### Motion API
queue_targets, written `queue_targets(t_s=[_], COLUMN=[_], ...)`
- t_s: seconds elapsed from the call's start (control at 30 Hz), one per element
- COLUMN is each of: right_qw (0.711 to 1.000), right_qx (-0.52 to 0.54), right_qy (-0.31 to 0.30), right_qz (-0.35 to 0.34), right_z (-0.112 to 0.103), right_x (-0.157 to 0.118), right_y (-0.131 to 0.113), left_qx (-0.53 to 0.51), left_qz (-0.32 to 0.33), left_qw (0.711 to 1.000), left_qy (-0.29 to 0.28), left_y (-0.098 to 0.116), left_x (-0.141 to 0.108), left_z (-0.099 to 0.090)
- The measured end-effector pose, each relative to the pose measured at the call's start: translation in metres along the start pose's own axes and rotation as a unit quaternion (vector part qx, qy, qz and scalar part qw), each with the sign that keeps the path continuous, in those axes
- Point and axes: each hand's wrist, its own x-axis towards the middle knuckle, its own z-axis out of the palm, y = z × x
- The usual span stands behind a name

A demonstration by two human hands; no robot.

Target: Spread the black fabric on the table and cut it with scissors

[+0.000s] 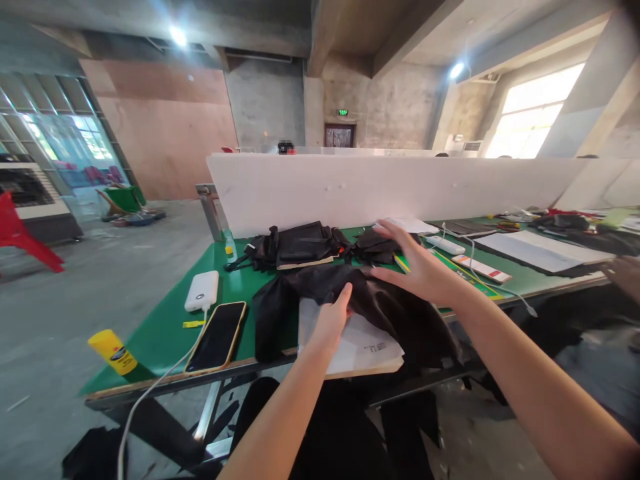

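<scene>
A piece of black, slightly shiny fabric (410, 313) lies spread at the table's front edge, draped partly over a white paper-covered board (367, 343) with small print on it. My left hand (333, 323) grips the fabric's near edge above the board, thumb on top and the other fingers mostly hidden. To its right, my right hand (425, 270) is open over the far part of the fabric, fingers spread and pointing away from me. Whether its lower fingers touch the cloth I cannot tell. Just behind sits a pile of folded black fabric pieces (305, 245).
On the green table (165, 327) at left are a phone (217, 337), a white power bank (202, 291) with a cable and a yellow glue stick (114, 352). A white partition (320, 193) stands behind. At right, a co-worker's hand (625, 275) is near a white sheet (545, 250).
</scene>
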Motion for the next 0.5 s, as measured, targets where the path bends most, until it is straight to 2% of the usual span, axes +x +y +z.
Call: queue_targets(t_s=[0.03, 0.1, 0.2, 0.27, 0.33, 0.4, 0.5], right_qw=[0.998, 0.985, 0.961, 0.956, 0.955, 0.95, 0.923], right_qx=[-0.047, -0.124, -0.167, -0.162, -0.127, -0.092, -0.01], right_qy=[0.03, 0.038, -0.005, -0.028, -0.032, 0.017, 0.22], right_qz=[0.031, 0.111, 0.219, 0.241, 0.265, 0.297, 0.316], right_z=[-0.003, 0.0, 0.018, 0.028, 0.029, 0.019, -0.006], right_x=[-0.018, -0.056, -0.107, -0.13, -0.142, -0.144, -0.128], right_y=[0.012, 0.046, 0.105, 0.137, 0.155, 0.159, 0.138], left_qx=[-0.007, -0.031, -0.073, -0.09, -0.096, -0.094, -0.096], left_qz=[-0.011, -0.005, 0.024, 0.04, 0.049, 0.049, 0.052], left_qw=[1.0, 0.999, 0.997, 0.994, 0.993, 0.993, 0.994], left_qy=[0.021, 0.038, -0.011, -0.049, -0.057, -0.046, -0.017], left_y=[0.005, 0.016, 0.034, 0.044, 0.053, 0.059, 0.064], left_x=[-0.002, -0.006, -0.012, -0.014, -0.017, -0.021, -0.032], left_z=[-0.005, -0.011, -0.013, -0.013, -0.015, -0.019, -0.026])
